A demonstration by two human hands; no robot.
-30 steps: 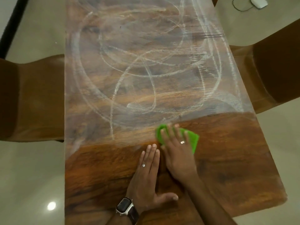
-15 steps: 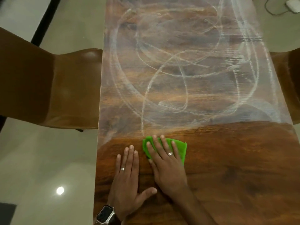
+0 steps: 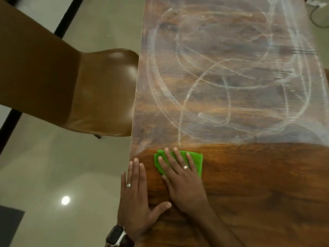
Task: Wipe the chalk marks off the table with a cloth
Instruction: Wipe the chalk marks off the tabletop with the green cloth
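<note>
chalk marks (image 3: 231,77) lie just beyond the fingers (image 3: 175,158) of the right hand (image 3: 181,180), pressed flat on the green cloth (image 3: 196,161) near the table's (image 3: 267,193) left edge; left hand (image 3: 135,196) rests flat, empty.

The cloth (image 3: 195,160) is bright green. The table (image 3: 258,184) is brown wood with dark streaks — white chalk marks (image 3: 222,77) loop and swirl across it. The chair (image 3: 92,90) is brown.

Cloth (image 3: 195,160) half hidden under right hand (image 3: 183,182); watch (image 3: 116,236) cut by bottom edge.
</note>
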